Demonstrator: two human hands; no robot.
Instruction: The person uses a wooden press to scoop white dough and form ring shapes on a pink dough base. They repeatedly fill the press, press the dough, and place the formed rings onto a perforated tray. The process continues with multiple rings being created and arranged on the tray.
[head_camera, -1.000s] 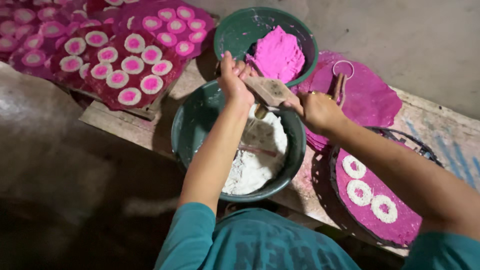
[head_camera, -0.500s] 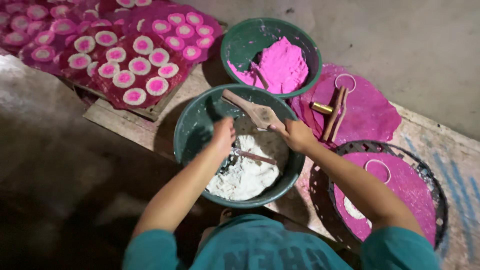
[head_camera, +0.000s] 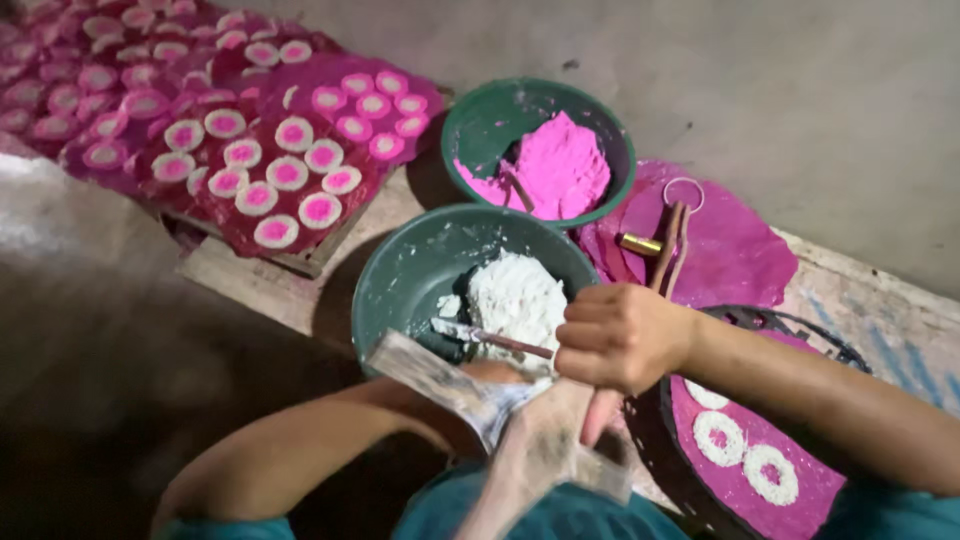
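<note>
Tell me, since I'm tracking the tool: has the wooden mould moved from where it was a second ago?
Yes. The wooden mould, in the right hand, has come back from the far rim of the green bowl of white dough to its near rim, toward the person.

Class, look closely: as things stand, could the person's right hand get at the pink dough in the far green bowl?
Probably not at once: the right hand grips a wooden tool, though nothing blocks the way to the pink dough.
</note>
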